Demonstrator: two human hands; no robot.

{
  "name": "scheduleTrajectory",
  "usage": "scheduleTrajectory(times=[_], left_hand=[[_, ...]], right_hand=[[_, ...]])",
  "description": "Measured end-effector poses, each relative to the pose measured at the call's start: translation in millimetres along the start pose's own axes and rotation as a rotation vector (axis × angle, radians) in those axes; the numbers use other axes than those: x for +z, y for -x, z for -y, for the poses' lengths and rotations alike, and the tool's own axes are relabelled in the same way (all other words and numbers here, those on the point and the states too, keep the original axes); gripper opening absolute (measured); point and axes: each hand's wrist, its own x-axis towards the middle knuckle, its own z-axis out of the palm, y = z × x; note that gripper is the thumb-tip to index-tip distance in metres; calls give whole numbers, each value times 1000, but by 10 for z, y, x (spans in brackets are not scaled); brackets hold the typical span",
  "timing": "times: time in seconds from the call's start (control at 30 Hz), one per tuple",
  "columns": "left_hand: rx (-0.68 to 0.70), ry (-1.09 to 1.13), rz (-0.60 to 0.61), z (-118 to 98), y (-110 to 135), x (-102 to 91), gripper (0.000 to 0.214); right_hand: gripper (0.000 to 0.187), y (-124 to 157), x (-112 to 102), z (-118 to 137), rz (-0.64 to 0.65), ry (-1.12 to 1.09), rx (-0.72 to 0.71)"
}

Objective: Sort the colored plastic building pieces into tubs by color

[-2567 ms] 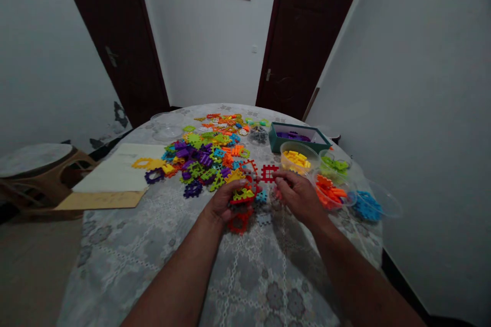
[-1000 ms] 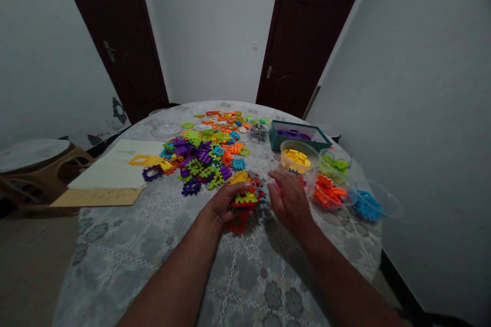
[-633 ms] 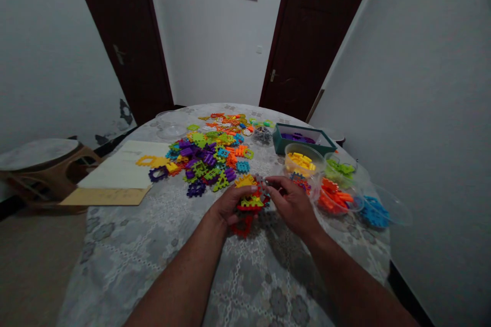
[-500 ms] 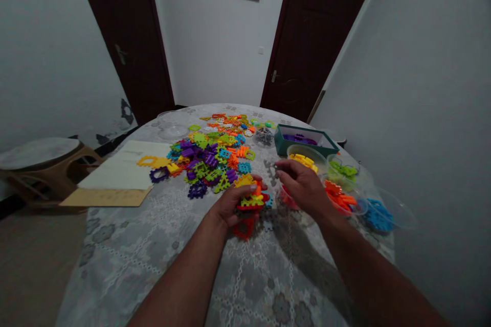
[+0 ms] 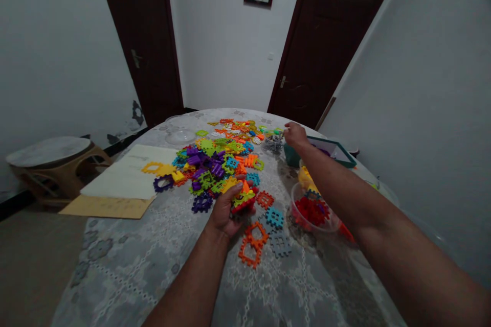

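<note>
My left hand [image 5: 226,209] is closed around several interlocking plastic building pieces [image 5: 243,199] in yellow, orange and red, held above the tablecloth. Just right of it lie a red window-shaped piece [image 5: 264,199], a blue one [image 5: 274,217], a grey one [image 5: 280,243] and two orange frames [image 5: 253,245]. Stretched far across the table, my right hand [image 5: 295,134] has its fingers drawn together beside a clear bowl of dark grey pieces [image 5: 273,141]. What those fingers hold, if anything, is too small to make out.
A heap of colourful pieces [image 5: 210,163] covers the table's middle. Under my right forearm stand a clear tub of red pieces [image 5: 312,212], yellow pieces [image 5: 306,178] and a green box [image 5: 292,156]. White board [image 5: 126,173] lies left; a stool [image 5: 53,163] stands beyond.
My right hand has moved away and forward from near the left hand to the grey pieces' bowl. My left hand still holds its pieces, now tilted. The camera view has shifted slightly.
</note>
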Motion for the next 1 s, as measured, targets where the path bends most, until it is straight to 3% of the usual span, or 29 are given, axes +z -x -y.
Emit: scheduleTrajectory(times=[0.23, 0.43, 0.6, 1.0], left_hand=[[34, 26, -34, -15, -32, -20, 53], [24, 33, -36, -12, -40, -35, 55], [39, 28, -23, -10, -46, -41, 56], [19, -22, -24, -32, 8, 30, 47]], right_hand=[[34, -79, 412, 73, 285, 174, -103], [31, 45, 482, 159, 301, 263, -129], [28, 319, 332, 243, 344, 305, -176], [17, 1358, -329, 160, 380, 326, -254]])
